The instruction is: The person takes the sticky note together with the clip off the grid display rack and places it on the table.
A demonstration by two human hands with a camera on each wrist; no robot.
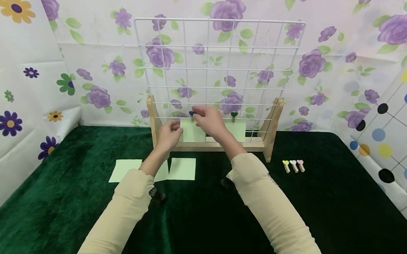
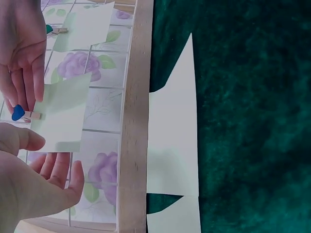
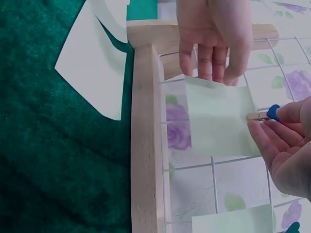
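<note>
At the white wire grid (image 1: 221, 70), my right hand (image 1: 208, 121) pinches a small wooden clothespin (image 3: 256, 116) with a blue heart (image 3: 273, 112). That clothespin sits on the upper edge of a pale green sheet of paper (image 1: 192, 130), which lies against the grid's lower part. My left hand (image 1: 169, 134) holds the sheet by its left edge, thumb in front, fingertips partly hidden behind the paper. Right of it, a second pale green sheet (image 1: 239, 129) hangs from a clothespin with a dark green heart (image 1: 234, 114).
Wooden feet (image 1: 272, 133) and a wooden bar support the grid. Pale green sheets (image 1: 182, 168) lie on the dark green cloth (image 1: 208, 226) at front left, partly behind my left arm. Three heart clothespins (image 1: 294, 166), yellow, white and pink, lie at right. Flowered sheeting (image 1: 111, 82) stands behind.
</note>
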